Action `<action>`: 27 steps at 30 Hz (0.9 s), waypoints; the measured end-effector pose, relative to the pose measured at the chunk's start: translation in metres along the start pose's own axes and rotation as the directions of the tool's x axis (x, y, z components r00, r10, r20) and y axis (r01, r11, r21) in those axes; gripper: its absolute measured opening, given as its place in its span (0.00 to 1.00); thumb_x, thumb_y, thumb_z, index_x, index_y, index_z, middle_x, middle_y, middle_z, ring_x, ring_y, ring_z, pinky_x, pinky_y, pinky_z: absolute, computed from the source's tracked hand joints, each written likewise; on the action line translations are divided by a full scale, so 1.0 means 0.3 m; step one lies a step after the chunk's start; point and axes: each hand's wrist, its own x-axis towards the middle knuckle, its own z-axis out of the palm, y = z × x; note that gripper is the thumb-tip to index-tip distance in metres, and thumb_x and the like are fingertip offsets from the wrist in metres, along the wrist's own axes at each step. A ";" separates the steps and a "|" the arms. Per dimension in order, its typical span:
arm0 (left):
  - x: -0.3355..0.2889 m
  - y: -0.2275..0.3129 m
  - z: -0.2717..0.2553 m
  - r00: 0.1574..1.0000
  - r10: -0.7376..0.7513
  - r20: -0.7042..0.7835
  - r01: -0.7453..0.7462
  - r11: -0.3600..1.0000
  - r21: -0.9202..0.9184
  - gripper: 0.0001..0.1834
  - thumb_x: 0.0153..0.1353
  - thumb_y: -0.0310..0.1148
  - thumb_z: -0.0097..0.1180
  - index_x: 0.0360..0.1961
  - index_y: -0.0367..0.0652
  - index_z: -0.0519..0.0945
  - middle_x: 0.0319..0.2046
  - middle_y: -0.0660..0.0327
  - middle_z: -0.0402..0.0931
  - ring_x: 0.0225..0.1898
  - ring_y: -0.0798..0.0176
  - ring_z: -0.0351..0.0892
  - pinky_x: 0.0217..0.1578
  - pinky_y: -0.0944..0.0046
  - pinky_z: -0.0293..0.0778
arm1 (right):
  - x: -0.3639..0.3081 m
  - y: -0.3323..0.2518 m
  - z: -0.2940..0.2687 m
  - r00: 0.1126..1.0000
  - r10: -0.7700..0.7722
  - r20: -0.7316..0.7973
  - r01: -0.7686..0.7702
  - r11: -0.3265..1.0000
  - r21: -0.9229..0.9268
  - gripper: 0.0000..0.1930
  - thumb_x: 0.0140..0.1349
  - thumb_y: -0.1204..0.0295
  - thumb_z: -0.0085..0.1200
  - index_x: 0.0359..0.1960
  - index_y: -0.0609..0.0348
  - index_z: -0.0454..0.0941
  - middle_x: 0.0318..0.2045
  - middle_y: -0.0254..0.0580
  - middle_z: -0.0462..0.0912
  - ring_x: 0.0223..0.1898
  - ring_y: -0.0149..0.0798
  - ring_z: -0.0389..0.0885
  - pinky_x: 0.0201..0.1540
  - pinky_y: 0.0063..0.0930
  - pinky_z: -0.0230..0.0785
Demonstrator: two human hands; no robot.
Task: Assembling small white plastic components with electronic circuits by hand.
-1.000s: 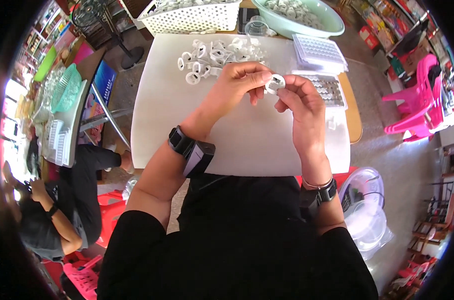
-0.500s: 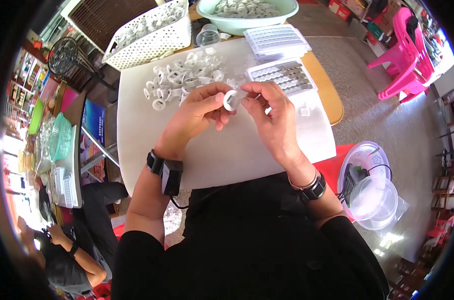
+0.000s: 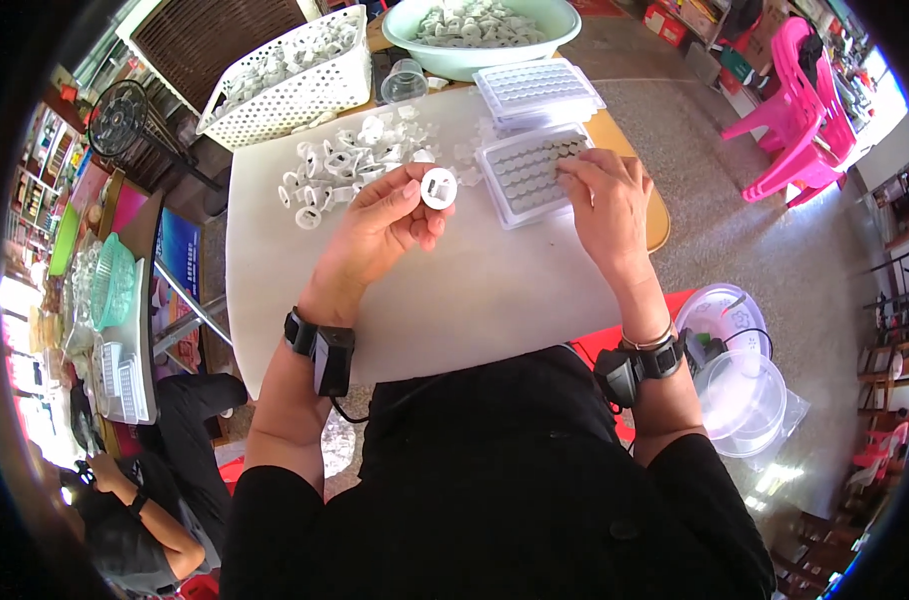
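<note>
My left hand (image 3: 377,222) pinches a white round plastic part (image 3: 439,189) between thumb and fingers, its disc face with a slotted centre turned up. My right hand (image 3: 611,208) is at the right edge of a clear plastic tray (image 3: 494,188) with wavy rows. Its thumb and fingertips are drawn together there; whatever they hold is hidden. Small dark pieces (image 3: 567,148) sit in the tray's far right part. A loose pile of white plastic parts (image 3: 347,162) lies on the pale table top (image 3: 455,310), beyond my left hand.
At the table's far side stand a white perforated basket (image 3: 320,92) and a pale green basin (image 3: 480,62), both full of white parts. Stacked clear trays (image 3: 540,92) and a clear cup (image 3: 405,82) are nearby. Another person (image 3: 155,520) works at left; plastic tubs (image 3: 743,400) stand at right.
My right hand has left the white part and moved right to the tray. The left hand keeps hold of the part, its face now turned more upward.
</note>
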 end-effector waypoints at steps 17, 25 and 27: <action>-0.019 0.012 0.042 0.998 -0.025 -0.065 0.030 0.996 0.083 0.18 0.67 0.32 0.49 0.55 0.32 0.71 0.41 0.53 0.77 0.34 0.68 0.75 0.34 0.71 0.71 | 0.007 -0.071 -0.004 0.990 -0.114 -0.081 0.106 0.990 -0.095 0.04 0.52 0.73 0.58 0.29 0.52 0.83 0.31 0.35 0.78 0.39 0.42 0.72 0.45 0.39 0.59; -0.008 -0.001 0.048 0.999 -0.039 0.035 0.038 0.998 0.047 0.18 0.67 0.32 0.49 0.55 0.34 0.71 0.42 0.55 0.77 0.38 0.67 0.76 0.39 0.67 0.73 | 0.000 -0.107 -0.032 0.993 -0.041 -0.106 0.045 0.998 0.032 0.04 0.50 0.76 0.59 0.28 0.51 0.81 0.30 0.32 0.79 0.38 0.40 0.73 0.44 0.36 0.58; -0.004 -0.010 0.034 0.997 -0.042 0.058 0.040 0.998 0.038 0.19 0.67 0.32 0.49 0.56 0.34 0.71 0.42 0.56 0.76 0.38 0.67 0.76 0.39 0.67 0.74 | 0.000 -0.179 -0.045 0.995 0.013 -0.101 0.019 0.951 0.308 0.04 0.50 0.76 0.59 0.27 0.50 0.81 0.30 0.32 0.79 0.38 0.40 0.73 0.45 0.35 0.58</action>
